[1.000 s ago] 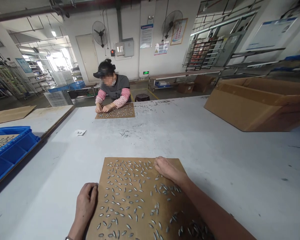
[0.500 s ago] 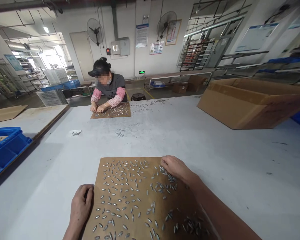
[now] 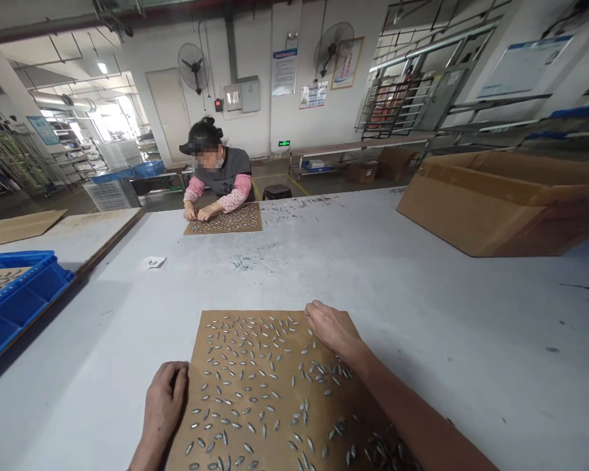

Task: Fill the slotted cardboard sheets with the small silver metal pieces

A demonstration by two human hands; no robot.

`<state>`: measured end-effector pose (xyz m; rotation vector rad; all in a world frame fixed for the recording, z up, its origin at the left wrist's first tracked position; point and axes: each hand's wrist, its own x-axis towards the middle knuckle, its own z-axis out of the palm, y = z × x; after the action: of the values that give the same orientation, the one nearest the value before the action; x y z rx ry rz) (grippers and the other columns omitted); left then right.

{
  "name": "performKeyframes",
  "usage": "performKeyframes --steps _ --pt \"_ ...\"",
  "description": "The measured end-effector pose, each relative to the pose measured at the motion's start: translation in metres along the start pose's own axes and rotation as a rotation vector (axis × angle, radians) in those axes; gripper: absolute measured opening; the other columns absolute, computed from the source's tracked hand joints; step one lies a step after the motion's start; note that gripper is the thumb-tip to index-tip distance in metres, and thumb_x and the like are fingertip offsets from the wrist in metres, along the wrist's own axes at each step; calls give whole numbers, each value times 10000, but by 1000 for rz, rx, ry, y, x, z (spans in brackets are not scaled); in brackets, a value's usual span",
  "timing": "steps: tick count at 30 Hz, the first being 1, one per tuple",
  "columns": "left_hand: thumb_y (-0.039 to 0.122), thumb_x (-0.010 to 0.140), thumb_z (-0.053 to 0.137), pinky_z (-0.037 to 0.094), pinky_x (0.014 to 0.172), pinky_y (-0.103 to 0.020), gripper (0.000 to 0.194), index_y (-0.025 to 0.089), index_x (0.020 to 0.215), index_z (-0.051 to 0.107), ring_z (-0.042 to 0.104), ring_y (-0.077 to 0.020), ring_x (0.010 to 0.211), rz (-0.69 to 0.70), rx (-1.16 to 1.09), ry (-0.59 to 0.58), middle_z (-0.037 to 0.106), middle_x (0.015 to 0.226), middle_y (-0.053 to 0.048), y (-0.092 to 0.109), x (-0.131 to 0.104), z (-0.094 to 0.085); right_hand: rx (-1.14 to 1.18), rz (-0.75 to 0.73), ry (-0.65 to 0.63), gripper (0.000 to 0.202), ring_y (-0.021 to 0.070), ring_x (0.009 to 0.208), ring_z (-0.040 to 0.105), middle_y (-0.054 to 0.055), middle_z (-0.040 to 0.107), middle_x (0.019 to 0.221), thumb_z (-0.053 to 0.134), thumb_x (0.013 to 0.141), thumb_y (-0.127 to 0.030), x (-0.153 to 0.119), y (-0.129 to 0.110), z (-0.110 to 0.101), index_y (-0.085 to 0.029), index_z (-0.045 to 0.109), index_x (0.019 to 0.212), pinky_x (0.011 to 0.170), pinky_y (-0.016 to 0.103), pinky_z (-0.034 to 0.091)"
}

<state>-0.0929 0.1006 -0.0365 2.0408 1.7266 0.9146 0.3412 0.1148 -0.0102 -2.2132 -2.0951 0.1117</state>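
A brown cardboard sheet [image 3: 285, 366] lies on the white table in front of me, covered with small silvery spindle-shaped pieces [image 3: 248, 399]. They are spread singly over the left part and heaped at the lower right. My left hand [image 3: 164, 399] rests at the sheet's left edge, its fingers curled together; what it holds, if anything, is hidden. Over the sheet's top right part is my right hand [image 3: 330, 327], palm down with bent fingers pressed together. Its fingertips are at the sheet's upper edge area, and anything beneath them is hidden.
Across the table [image 3: 216, 275] a person [image 3: 228, 173] bends over another cardboard sheet [image 3: 230, 219] with similar pieces. A large cardboard box [image 3: 481, 216] stands at the right. At the left is a blue crate [image 3: 29, 294]; a scrap of paper [image 3: 154, 262] lies nearby.
My right hand has moved a little left along the upper part of the sheet, uncovering some pieces. My left hand stays beside the left edge. The view has shifted slightly.
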Motion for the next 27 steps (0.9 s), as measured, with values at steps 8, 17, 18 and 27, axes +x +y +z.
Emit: performKeyframes --steps 8,17,18,27 --pt "499 953 496 597 769 -357 338 252 908 724 722 -244 869 18 -8 14 759 989 -69 0 0 0 171 -49 12 222 183 939 631 70 696 996 475 987 -167 0 16 16 -202 693 966 790 262 405" --pt "481 953 492 600 757 -346 334 248 902 726 724 -238 850 37 -5 21 763 975 -69 3 0 -1 243 -89 -13 189 182 922 622 79 691 1002 504 951 -154 13 15 21 -195 689 941 807 263 416" --pt "482 953 492 600 757 -346 336 247 899 727 724 -238 850 38 -6 21 763 971 -70 4 0 -2 245 -80 -17 188 185 918 621 84 696 996 504 950 -153 16 12 21 -187 688 932 805 266 413" --pt "487 952 496 597 793 -365 336 246 911 728 722 -247 888 15 4 0 759 998 -73 -1 1 -1 280 -2 -15 225 195 977 639 78 737 1029 500 961 -208 2 14 -4 -200 725 971 835 271 406"
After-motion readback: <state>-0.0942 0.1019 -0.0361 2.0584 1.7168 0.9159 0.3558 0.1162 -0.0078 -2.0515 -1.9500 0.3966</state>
